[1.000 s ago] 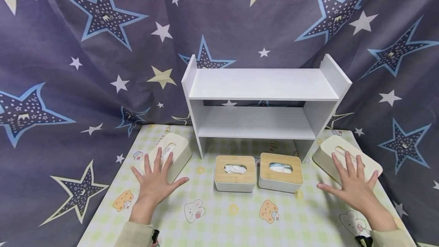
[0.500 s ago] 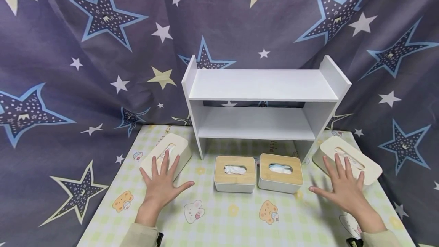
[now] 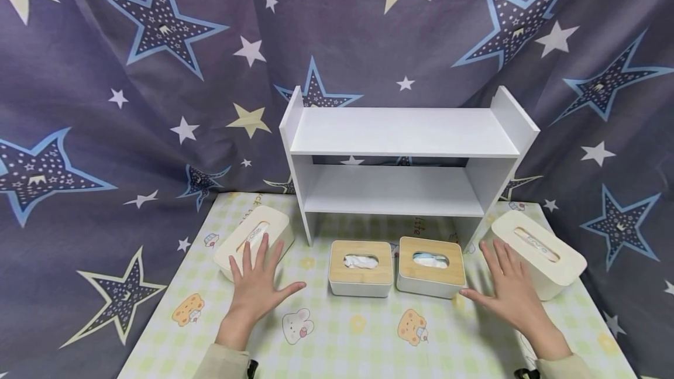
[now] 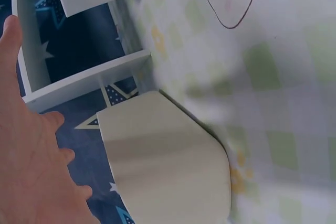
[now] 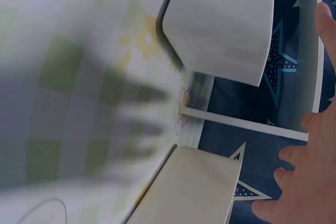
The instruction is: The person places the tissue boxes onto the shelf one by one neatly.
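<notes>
Fingers spread, my left hand (image 3: 255, 288) hovers over the near end of a cream tissue box (image 3: 276, 224) on the left of the table. In the left wrist view that tissue box (image 4: 168, 156) lies beyond the palm, apart from it. My right hand (image 3: 513, 291) is also spread and holds nothing. It is between a second cream tissue box (image 3: 558, 268) on the right and a tissue box with a wooden lid (image 3: 432, 271). Another wooden-lidded tissue box (image 3: 360, 276) stands left of that one. Both wooden-lidded boxes show tissue in their slots.
A white two-tier shelf (image 3: 395, 189) stands at the back of the table, behind the wooden-lidded boxes. A green checked cloth (image 3: 363, 344) with cartoon prints covers the table. A dark star-patterned curtain (image 3: 342, 28) hangs behind and at both sides.
Both hands have moved inward. The left hand has shifted right and slightly down; the right hand has shifted left, off the right cream tissue box. All the boxes stay put.
</notes>
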### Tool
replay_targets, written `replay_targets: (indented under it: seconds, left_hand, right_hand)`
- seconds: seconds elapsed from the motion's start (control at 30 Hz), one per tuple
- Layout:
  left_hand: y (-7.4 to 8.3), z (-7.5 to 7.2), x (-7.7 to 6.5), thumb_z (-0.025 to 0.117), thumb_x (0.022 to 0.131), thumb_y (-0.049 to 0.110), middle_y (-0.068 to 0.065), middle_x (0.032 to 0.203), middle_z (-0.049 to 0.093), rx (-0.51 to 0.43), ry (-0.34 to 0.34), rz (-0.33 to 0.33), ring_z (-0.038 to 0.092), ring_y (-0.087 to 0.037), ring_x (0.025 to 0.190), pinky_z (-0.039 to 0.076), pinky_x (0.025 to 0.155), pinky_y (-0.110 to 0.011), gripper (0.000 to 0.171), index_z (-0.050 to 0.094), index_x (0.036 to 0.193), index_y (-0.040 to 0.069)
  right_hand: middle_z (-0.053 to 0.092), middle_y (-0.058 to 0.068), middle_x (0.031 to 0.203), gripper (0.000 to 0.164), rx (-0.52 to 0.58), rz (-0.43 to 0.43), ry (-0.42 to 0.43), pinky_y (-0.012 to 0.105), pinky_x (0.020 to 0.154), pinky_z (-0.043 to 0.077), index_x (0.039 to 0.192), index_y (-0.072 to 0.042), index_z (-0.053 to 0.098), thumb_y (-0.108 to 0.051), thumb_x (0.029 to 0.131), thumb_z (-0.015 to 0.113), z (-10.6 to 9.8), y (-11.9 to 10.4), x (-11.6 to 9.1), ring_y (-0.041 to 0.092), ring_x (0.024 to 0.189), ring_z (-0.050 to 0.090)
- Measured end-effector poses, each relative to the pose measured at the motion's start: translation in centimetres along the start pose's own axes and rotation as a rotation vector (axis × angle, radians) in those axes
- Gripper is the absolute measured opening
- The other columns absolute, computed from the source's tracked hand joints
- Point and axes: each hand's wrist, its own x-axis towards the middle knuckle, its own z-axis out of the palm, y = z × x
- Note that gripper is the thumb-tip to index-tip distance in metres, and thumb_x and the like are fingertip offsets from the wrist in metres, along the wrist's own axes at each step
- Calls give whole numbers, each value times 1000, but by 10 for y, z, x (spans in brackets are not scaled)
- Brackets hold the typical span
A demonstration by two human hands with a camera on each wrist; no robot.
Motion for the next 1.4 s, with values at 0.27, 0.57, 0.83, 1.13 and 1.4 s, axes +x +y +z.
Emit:
replay_targets:
  seconds: [0.27,0.57,0.83,1.13,1.4]
  left_hand:
    - [6,4,1,65,75,76,-15,167,15,-5,2,26,12,-54,149,5,120,-76,106,29,158,20]
    - [11,9,3,66,76,74,-17,167,17,-29,14,58,14,-53,150,13,124,-68,107,31,157,14]
    - [14,18,4,65,75,76,-19,164,23,-38,62,95,21,-51,148,25,123,-63,109,31,157,13]
    - [21,22,5,68,77,71,-18,164,25,-91,29,91,22,-47,150,29,123,-59,108,27,158,13]
    - [32,27,7,69,78,69,-17,164,26,-138,5,80,25,-46,149,34,120,-59,106,28,158,12]
  right_hand:
    - [25,29,160,110,65,-32,31,56,129,12,158,-8,27,-56,74,78,10,-9,2,45,150,20]
    - [24,24,163,113,99,-30,18,70,110,35,160,-16,23,-54,71,82,17,-23,4,43,151,22]
    - [19,22,165,114,123,-12,-16,69,97,49,159,-11,22,-55,72,82,25,-34,6,53,139,36]
    - [21,20,165,114,221,-18,-28,70,109,39,159,-7,21,-50,74,83,34,-49,9,51,141,34]
    - [36,23,158,106,259,-60,59,65,103,48,155,-4,33,-42,72,87,44,-65,15,48,135,46]
